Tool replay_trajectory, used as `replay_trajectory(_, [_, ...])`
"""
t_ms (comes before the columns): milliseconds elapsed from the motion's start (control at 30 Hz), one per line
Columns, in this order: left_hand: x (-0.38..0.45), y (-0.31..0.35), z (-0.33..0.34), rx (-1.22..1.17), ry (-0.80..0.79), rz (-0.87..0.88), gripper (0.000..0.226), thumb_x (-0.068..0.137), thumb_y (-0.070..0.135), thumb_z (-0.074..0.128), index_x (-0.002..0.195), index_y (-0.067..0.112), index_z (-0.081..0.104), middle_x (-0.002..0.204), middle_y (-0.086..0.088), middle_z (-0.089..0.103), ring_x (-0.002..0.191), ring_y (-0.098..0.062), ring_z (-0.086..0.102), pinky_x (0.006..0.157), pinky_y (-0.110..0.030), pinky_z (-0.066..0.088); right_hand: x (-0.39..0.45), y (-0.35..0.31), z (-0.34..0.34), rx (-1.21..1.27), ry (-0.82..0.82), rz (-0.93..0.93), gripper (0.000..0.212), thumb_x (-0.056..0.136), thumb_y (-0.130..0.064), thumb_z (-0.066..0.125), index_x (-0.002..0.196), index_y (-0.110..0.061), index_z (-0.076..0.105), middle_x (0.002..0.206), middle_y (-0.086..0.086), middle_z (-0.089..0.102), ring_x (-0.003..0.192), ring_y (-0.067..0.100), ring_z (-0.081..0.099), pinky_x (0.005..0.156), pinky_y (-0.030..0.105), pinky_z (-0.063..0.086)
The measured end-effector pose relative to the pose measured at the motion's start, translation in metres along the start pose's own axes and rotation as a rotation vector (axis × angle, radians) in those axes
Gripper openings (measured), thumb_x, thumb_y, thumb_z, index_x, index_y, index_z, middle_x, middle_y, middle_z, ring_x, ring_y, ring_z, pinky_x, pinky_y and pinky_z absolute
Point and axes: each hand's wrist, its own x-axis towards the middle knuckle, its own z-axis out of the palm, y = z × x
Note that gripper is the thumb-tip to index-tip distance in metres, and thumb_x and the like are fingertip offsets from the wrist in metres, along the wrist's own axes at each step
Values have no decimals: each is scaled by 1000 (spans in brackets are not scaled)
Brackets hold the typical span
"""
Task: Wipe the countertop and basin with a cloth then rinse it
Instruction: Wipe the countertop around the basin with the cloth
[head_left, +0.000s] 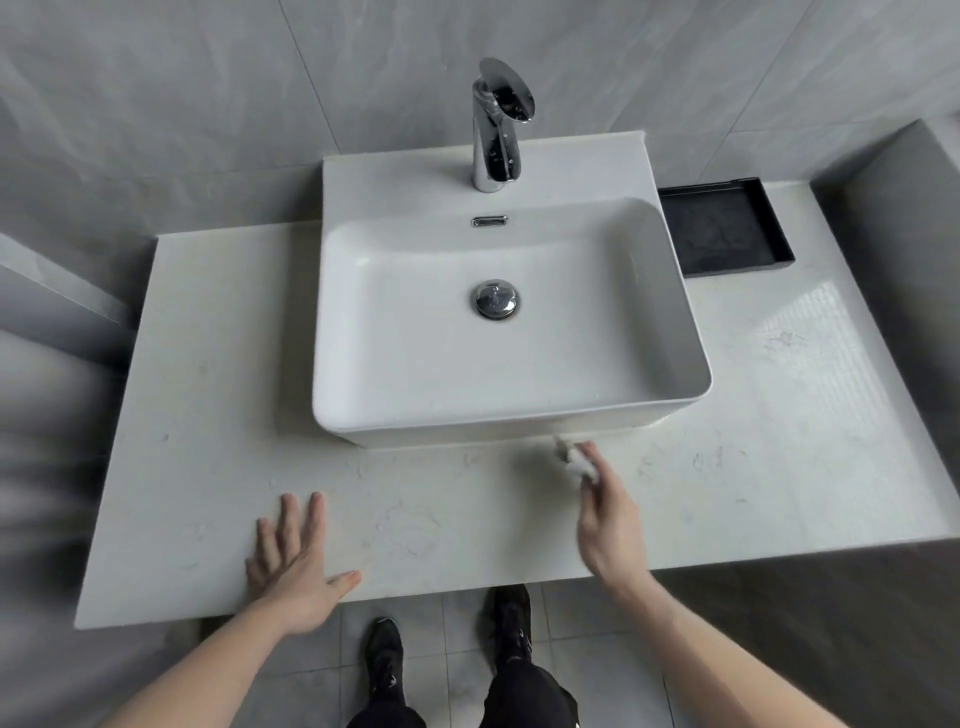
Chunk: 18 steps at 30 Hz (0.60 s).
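Note:
A white rectangular basin (675, 312) stands on a pale marble countertop (208, 415), with a chrome tap (493, 130) at its back and a chrome drain plug (494, 299) in its middle. My right hand (608, 514) pinches a small crumpled white cloth (576, 460) just in front of the basin's front right corner, low over the countertop. My left hand (291, 561) lies flat on the countertop near its front edge, fingers spread and straight.
A black tray (779, 249) sits on the countertop right of the basin. Grey tiled walls close in at the back and both sides. My dark shoes stand on the tiled floor (441, 623) below the counter's front edge.

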Motion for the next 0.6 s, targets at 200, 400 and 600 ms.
replay_trajectory(200, [-1, -3, 1, -18, 19, 36, 115, 87, 65, 58, 145, 41, -39, 143, 7, -59, 142, -35, -41, 119, -62, -6, 30, 39, -27, -210, 232, 162, 46, 106, -9, 42, 151, -15, 48, 163, 2, 41, 153, 20, 32, 126, 40, 25])
replay_trajectory(400, [4, -10, 4, -5, 33, 54, 115, 85, 72, 52, 143, 38, -42, 145, 1, -58, 141, -38, -42, 117, -66, -8, 20, 25, 67, -571, 197, 202, 55, 99, -21, 45, 153, -16, 42, 169, 9, 28, 153, 34, 22, 117, 60, 22])
replay_trajectory(600, [16, -24, 13, 10, 57, 155, 119, 80, 78, 52, 139, 41, -44, 140, 3, -62, 134, -37, -51, 111, -67, -18, -26, -30, 181, -505, 125, 14, 64, 99, -22, 46, 161, -20, 30, 172, 3, 19, 159, 26, 13, 128, 52, 9])
